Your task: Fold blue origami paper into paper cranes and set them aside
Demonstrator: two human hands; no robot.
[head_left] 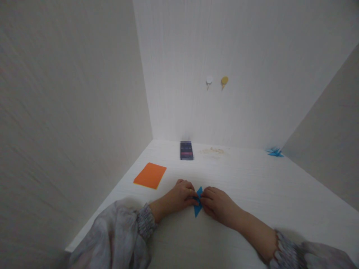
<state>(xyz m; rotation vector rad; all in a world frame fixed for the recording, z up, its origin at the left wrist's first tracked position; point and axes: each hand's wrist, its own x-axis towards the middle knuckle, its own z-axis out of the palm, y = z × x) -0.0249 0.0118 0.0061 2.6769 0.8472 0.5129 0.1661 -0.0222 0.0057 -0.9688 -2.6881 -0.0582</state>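
Note:
Between my two hands, a small piece of folded blue paper points up and down over the white table. My left hand is closed on its left edge, thumb and fingers pinched together. From the other side, my right hand grips the right edge with bent fingers. The middle of the blue paper is partly hidden by fingertips, so its exact folds cannot be made out. A stack of orange paper squares lies to the left of my left hand.
A dark, blurred-out rectangular object lies near the back wall. Folded blue paper pieces sit in the far right corner. Brownish marks show on the table. A white hook and a yellow hook are on the wall.

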